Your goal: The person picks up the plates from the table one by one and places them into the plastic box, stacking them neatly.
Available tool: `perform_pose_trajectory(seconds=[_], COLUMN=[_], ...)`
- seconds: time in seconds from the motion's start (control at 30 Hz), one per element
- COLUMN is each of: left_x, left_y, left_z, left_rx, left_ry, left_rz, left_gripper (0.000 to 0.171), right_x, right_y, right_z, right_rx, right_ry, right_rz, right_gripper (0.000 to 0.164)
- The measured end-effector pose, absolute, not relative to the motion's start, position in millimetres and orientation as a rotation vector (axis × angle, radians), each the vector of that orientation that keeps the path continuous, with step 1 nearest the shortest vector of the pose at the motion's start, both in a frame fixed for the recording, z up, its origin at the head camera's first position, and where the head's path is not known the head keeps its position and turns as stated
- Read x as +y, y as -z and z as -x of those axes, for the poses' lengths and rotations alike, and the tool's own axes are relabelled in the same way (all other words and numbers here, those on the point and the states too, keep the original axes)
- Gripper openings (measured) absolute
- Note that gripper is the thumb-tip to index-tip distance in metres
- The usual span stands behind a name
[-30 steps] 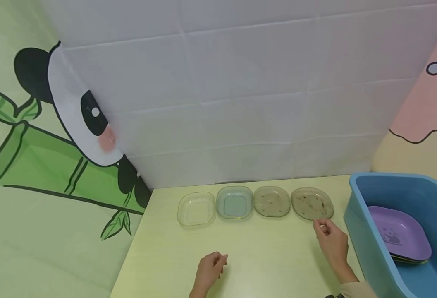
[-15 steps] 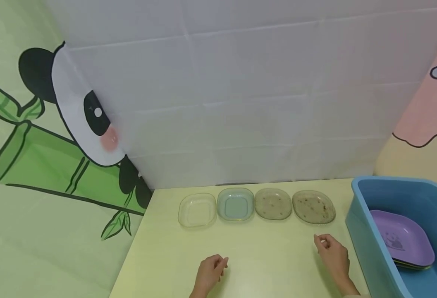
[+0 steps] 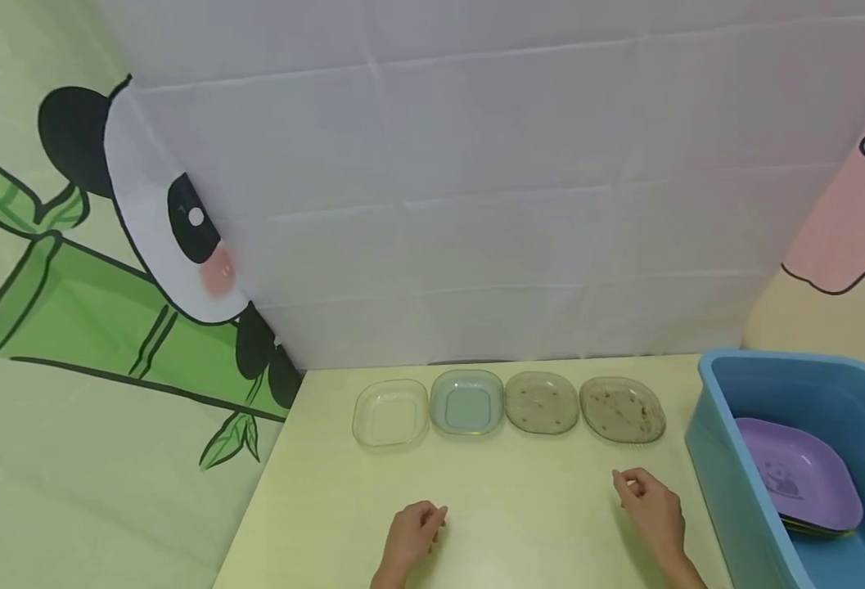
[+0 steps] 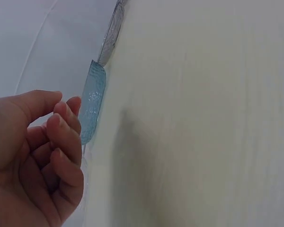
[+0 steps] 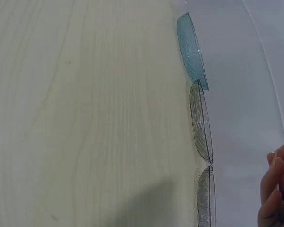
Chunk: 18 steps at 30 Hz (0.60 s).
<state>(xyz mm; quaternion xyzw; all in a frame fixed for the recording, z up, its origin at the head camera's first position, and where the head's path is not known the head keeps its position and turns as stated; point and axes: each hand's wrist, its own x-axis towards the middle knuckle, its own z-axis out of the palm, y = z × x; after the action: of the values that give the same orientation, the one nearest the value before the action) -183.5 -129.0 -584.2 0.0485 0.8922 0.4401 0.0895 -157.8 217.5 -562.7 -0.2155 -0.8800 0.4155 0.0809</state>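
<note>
One clear dish (image 3: 391, 413), one blue dish (image 3: 467, 402), one round brown dish (image 3: 541, 402) and one oval brown dish (image 3: 623, 410) sit in a left-to-right row on the table (image 3: 520, 507), edges touching or nearly so. From the head camera I see the row lying straight ahead of both hands, at the table's far side, before a white sheet (image 3: 476, 164). The oval dish ends the row on the right, its long axis mostly crosswise, dipping slightly toward me at its right end.

My right hand (image 3: 653, 507) is nearer: it is just in front of the oval dish, apart from it. My left hand (image 3: 412, 532) is farther back, in front of the clear and blue dishes. Both have loosely bent fingers, thumb close to forefinger, and hold nothing.

Counting: four dishes, two hands, one blue tub (image 3: 730, 483) beside my right hand. In it lies one purple plate (image 3: 800, 474) atop other plates, whose number I cannot tell.
</note>
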Motion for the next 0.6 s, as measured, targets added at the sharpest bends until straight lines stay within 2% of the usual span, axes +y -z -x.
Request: perform_pose_trajectory(seconds=[0.3,0.6], left_x=[-155,-178], left_y=[593,588], left_z=[228,269], left_rx=[2.714,2.678], left_ry=[-1.388,-1.508], left_rz=[0.027,0.418], left_gripper=[0.037,0.051], right_x=[217,217], right_y=[559,565], right_z=[158,151], right_rx=[-2.627,-2.714], right_ry=[-1.194,-1.223], right_rz=[0.615,0.583], right_gripper=[0.028,0.029])
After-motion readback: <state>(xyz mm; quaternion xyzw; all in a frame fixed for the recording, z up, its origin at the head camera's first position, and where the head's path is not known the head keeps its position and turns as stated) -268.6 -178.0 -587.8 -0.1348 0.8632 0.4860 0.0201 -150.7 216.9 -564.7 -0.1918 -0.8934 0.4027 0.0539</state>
